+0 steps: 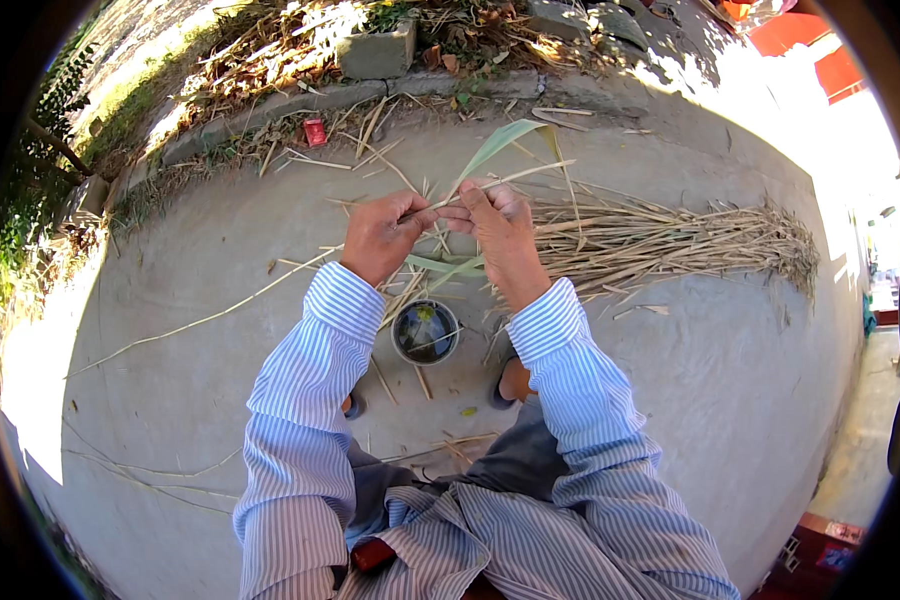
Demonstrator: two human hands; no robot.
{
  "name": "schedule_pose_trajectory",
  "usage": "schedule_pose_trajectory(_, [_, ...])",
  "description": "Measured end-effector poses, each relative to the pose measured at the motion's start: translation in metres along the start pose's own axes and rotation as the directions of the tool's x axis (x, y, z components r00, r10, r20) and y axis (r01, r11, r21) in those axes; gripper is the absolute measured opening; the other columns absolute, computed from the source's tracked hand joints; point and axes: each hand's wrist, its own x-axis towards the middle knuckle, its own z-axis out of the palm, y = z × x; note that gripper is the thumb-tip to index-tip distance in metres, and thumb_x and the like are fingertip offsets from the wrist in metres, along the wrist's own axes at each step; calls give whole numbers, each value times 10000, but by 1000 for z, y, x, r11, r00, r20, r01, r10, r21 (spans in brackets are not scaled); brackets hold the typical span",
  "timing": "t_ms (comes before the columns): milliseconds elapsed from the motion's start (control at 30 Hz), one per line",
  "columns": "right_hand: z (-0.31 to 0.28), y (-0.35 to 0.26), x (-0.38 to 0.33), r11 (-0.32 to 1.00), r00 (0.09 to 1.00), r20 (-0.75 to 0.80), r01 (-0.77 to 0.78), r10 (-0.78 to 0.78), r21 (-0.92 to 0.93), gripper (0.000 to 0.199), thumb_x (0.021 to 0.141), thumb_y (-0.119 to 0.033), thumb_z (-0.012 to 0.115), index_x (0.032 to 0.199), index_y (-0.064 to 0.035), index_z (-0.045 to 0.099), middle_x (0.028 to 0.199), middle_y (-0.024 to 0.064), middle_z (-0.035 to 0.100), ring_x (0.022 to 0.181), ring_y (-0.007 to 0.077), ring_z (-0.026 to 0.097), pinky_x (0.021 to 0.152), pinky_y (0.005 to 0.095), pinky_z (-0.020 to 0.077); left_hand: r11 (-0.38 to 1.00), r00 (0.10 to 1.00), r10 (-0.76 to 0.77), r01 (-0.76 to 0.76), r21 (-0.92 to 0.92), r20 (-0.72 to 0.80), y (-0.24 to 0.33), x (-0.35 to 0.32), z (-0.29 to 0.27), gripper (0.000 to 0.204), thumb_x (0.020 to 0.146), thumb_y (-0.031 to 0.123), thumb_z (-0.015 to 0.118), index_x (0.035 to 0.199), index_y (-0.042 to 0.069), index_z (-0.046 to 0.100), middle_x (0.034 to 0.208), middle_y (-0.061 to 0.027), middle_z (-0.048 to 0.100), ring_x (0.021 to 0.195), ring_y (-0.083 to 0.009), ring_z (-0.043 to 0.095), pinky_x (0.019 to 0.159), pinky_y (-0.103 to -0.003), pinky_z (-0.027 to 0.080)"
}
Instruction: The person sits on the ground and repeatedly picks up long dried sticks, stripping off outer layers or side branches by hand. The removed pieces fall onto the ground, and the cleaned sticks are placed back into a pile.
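Both hands are raised in front of me over the concrete ground, close together. My left hand (378,236) pinches a pale dry plant stalk (532,171) between thumb and fingers. My right hand (500,232) grips the same stalk a little further right, its thumb on top. A long green leaf blade (500,146) rises from between the hands and bends over to the right. Another green leaf (438,265) shows just below them. The exact spot where the stalk lies between the fingertips is partly hidden. Nearer to me stands a round bowl (396,345) of dark liquid.
A large bundle of dry stalks (660,243) lies on the ground to the right. Thin long stalks (195,322) stretch out to the left. Beyond are a small red packet (315,132), a low curb (270,118) and a concrete block (377,52). My feet flank the bowl.
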Motion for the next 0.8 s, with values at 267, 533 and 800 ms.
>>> schedule_pose_trajectory(267, [-4, 1, -1, 983, 999, -40, 3, -10, -183, 284, 958, -179, 528, 1064, 81, 573, 914, 146, 664, 796, 194, 682, 667, 254, 536, 887, 935, -212, 62, -457, -284, 0, 12, -41, 167, 876, 145, 658, 915, -18, 650, 801, -52, 677, 727, -108, 615, 649, -240, 490])
schedule_pose_trajectory(533, [-16, -15, 3, 991, 1000, 22, 23, -20, -134, 400, 929, -289, 604, 1100, 69, 559, 978, 176, 665, 855, 235, 681, 692, 276, 530, 943, 946, 136, -33, 332, -294, -45, -12, -87, 192, 863, 188, 668, 930, 10, 651, 793, -60, 669, 724, -111, 597, 647, -279, 475])
schedule_pose_trajectory(800, [-6, -22, 8, 991, 996, 34, 88, -85, -103, 270, 918, -172, 611, 1055, 56, 569, 918, 139, 666, 814, 186, 679, 681, 252, 533, 979, 991, -126, 133, -157, 55, -39, -26, -65, 122, 874, 117, 643, 907, 0, 650, 769, -21, 650, 684, -64, 563, 611, -240, 471])
